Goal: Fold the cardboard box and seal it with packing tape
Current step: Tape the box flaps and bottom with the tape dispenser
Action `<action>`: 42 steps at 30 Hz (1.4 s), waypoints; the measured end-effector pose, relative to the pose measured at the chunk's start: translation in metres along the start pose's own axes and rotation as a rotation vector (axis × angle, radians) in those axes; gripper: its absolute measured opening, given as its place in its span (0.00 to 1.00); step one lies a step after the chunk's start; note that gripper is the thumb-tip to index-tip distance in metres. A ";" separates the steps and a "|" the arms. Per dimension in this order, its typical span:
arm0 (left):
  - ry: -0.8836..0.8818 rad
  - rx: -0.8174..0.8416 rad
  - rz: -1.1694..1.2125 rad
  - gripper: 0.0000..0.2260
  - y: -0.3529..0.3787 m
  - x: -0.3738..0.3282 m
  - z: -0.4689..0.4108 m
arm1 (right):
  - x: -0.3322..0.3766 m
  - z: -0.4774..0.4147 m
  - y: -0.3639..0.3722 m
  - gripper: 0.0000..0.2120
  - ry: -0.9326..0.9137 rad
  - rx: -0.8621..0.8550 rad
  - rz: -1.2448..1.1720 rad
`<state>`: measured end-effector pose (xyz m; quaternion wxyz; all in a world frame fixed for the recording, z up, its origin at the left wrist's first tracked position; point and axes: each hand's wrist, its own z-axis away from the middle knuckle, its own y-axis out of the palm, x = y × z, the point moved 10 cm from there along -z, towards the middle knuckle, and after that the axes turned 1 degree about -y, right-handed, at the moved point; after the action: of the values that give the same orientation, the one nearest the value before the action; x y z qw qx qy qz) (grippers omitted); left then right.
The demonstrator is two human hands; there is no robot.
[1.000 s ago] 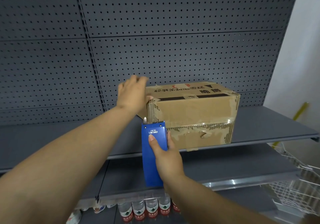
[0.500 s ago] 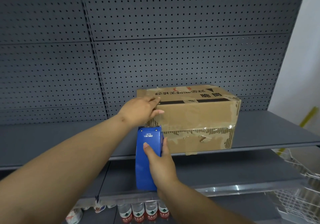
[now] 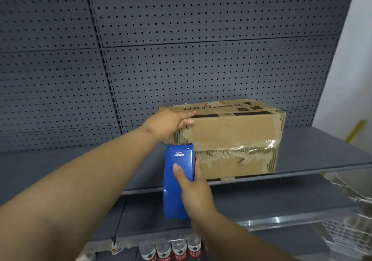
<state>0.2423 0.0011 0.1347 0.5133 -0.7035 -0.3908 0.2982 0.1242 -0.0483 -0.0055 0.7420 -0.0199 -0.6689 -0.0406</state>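
Observation:
A closed brown cardboard box (image 3: pixel 237 133) with old torn tape on its front stands on the grey shelf (image 3: pixel 314 156). My left hand (image 3: pixel 171 122) grips the box's top left corner, fingers on the lid and thumb on the front face. My right hand (image 3: pixel 193 186) holds a blue tape dispenser (image 3: pixel 177 180) upright; its top edge sits against the lower left of the box front, just below my left hand.
A grey pegboard wall (image 3: pixel 181 59) rises behind the shelf. A lower shelf (image 3: pixel 261 202) lies beneath, with several water bottles (image 3: pixel 177 250) under it. A white wire basket (image 3: pixel 346 216) is at the lower right, a white wall at the far right.
My left hand came down from above the box's left edge and took hold of its top left corner. The dispenser stays at the box's lower left front.

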 end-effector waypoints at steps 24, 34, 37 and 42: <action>-0.175 -0.034 0.223 0.22 -0.023 0.044 -0.046 | -0.028 -0.018 0.017 0.37 0.188 -0.112 -0.071; -0.074 -0.471 -0.193 0.15 -0.056 0.020 -0.039 | -0.023 -0.037 0.029 0.39 0.207 -0.097 -0.072; -0.013 -0.436 -0.226 0.16 -0.052 0.013 -0.034 | -0.026 -0.038 0.031 0.39 0.207 -0.106 -0.063; -0.023 -0.195 -0.299 0.24 -0.024 0.021 -0.031 | -0.023 -0.042 0.038 0.39 0.192 -0.111 -0.062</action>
<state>0.2732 0.0080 0.1661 0.4768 -0.6804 -0.5241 0.1872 0.1668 -0.0136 -0.0320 0.7987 -0.0364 -0.5918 -0.1025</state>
